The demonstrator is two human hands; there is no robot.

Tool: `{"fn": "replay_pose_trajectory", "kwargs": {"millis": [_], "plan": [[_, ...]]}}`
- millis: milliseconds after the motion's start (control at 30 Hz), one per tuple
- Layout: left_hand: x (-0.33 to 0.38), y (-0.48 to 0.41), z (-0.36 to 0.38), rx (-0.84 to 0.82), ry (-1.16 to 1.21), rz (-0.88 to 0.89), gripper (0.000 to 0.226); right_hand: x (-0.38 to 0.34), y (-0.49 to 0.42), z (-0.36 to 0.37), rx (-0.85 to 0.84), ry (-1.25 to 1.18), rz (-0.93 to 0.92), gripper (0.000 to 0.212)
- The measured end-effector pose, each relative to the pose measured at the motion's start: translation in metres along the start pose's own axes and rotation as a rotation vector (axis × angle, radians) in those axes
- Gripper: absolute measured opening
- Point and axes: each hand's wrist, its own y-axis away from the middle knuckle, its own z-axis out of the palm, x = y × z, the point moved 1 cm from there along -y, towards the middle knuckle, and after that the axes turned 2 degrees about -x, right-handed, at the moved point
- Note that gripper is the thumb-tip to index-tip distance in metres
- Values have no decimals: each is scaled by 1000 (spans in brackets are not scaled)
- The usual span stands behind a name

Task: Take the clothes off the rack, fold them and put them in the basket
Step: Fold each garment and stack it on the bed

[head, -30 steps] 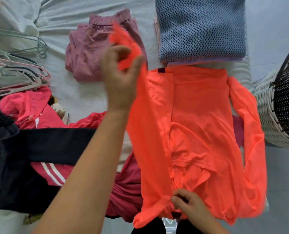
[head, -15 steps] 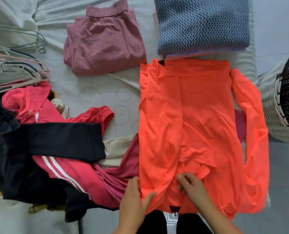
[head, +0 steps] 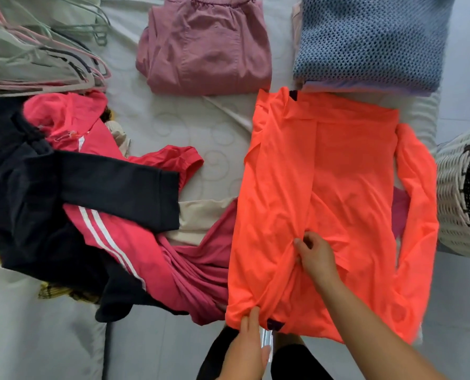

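Note:
A bright orange long-sleeved garment (head: 338, 165) lies spread on the bed, its left side folded inward and its right sleeve trailing down the right edge. My left hand (head: 246, 349) pinches the garment's near bottom hem. My right hand (head: 316, 256) rests on the middle of the orange fabric, fingers curled into a fold of it. The white woven basket (head: 453, 204) with a dark dotted lining stands at the right edge, beside the bed.
Folded mauve trousers (head: 206, 48) and a folded blue knit (head: 370, 42) lie at the far side. A heap of red striped and black clothes (head: 91, 204) fills the left. Several hangers (head: 41, 56) lie at the top left. The grey bed sheet (head: 173, 119) shows between them.
My left hand has laid the raised left sleeve down across the garment and dropped to the bottom hem. My right hand has moved up from the hem to the middle.

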Motion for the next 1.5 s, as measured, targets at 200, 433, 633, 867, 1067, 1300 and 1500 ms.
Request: {"fn": "replay_pose_trajectory", "kwargs": {"millis": [200,433,633,867,1067,1300,1500], "plan": [[17,4,-9,-90,67,-73,60,1,7,-2,-8,-201,35,8],[65,-35,-74,206,-78,172,52,37,10,-67,385,-36,-30,29],[114,-80,-106,130,-241,212,31,73,-4,-117,534,62,115,62],[248,-156,-157,321,-388,548,27,100,28,-123,648,-189,345,74],[327,-209,-164,189,-731,819,44,138,51,-107,543,-359,503,69],[346,-217,-180,383,-984,830,24,154,53,-106,412,-439,439,30],[326,-208,-212,476,-820,893,16,147,61,-105,470,-556,508,60]]}}
